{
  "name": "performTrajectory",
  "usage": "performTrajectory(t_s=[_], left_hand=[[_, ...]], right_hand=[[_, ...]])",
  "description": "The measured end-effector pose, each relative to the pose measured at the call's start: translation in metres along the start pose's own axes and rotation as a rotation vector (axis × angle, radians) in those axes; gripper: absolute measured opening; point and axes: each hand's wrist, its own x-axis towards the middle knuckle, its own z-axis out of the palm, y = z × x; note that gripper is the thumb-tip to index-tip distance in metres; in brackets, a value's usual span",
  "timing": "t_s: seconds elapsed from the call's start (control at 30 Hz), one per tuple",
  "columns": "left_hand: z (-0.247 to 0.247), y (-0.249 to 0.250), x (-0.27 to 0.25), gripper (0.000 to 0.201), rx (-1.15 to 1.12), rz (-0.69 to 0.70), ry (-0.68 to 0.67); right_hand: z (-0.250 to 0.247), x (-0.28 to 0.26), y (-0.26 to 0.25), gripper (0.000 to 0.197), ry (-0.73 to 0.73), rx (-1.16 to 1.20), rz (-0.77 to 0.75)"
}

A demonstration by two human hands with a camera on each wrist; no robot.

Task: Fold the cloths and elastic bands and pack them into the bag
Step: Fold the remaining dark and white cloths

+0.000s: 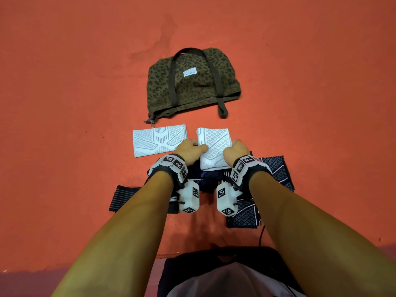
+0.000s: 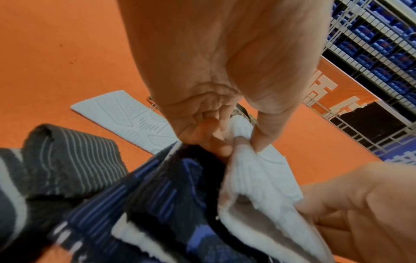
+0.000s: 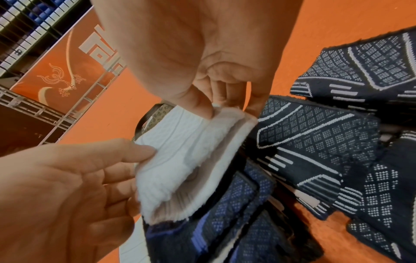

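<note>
A white patterned elastic band [image 1: 214,146] lies folded over itself in front of me. My left hand [image 1: 190,147] pinches its left edge [image 2: 247,146] between thumb and fingers. My right hand [image 1: 235,150] pinches its right edge [image 3: 227,113]. A second white band [image 1: 159,139] lies flat to the left. The leopard-print bag [image 1: 192,82] lies flat behind both, its zipper pull at the near left corner. Dark navy patterned bands [image 1: 276,170] [image 3: 315,142] are piled under and right of my hands.
A black striped band [image 1: 124,198] [image 2: 74,156] lies by my left forearm on the orange floor [image 1: 75,103]. Another navy band [image 1: 244,217] sits under my right wrist. A metal fence with an orange banner [image 3: 56,71] stands far off.
</note>
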Motion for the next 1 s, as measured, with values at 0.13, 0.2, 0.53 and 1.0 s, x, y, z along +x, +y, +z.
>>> performTrajectory(t_s=[0.13,0.2,0.53,1.0], left_hand=[[0.005,0.013,-0.004,0.021,0.033,0.025,-0.014],[0.008,0.019,-0.003,0.020,0.037,0.022,-0.013],[0.052,0.038,-0.003,0.009,-0.001,-0.005,-0.163],[0.084,0.036,0.003,0.006,0.200,-0.110,-0.169]], right_hand=[[-0.010,0.001,0.002,0.047,0.006,0.020,0.006],[-0.014,0.001,0.004,0.047,0.016,0.011,0.009],[-0.039,0.012,0.040,0.055,0.056,-0.084,0.092],[-0.040,0.019,0.080,0.046,-0.068,-0.201,0.138]])
